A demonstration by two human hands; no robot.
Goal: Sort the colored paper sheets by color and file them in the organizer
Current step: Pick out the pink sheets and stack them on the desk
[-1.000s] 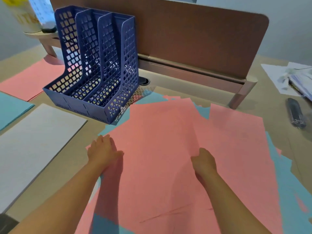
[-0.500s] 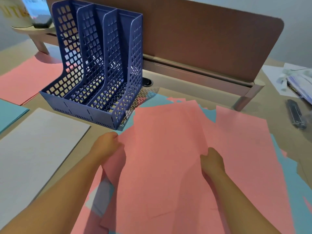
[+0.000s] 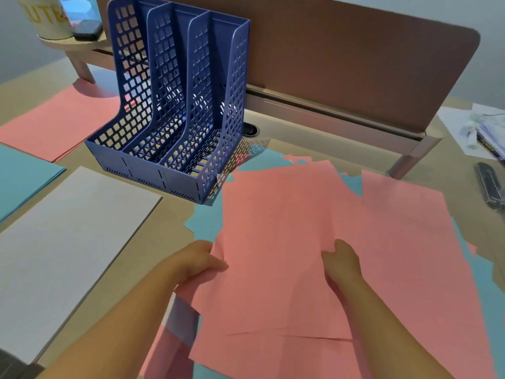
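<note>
A loose pink sheet (image 3: 276,214) is lifted off the mixed pile of pink and blue paper (image 3: 410,255) in front of me. My left hand (image 3: 198,259) pinches its left edge, and my right hand (image 3: 340,259) grips its right side with curled fingers. The blue three-slot organizer (image 3: 175,105) stands behind the pile to the left, its slots holding nothing I can see. Sorted stacks lie at the left: pink (image 3: 54,124), blue (image 3: 19,176) and white (image 3: 62,242).
A brown desk divider (image 3: 355,64) runs along the back. A dark stapler-like object (image 3: 490,184) and white papers with small items (image 3: 478,129) lie at the right. A mug (image 3: 49,17) stands on a small shelf at the far left.
Both hands went from resting flat on the pile to gripping a pink sheet and raising it. The view has shifted closer to the organizer.
</note>
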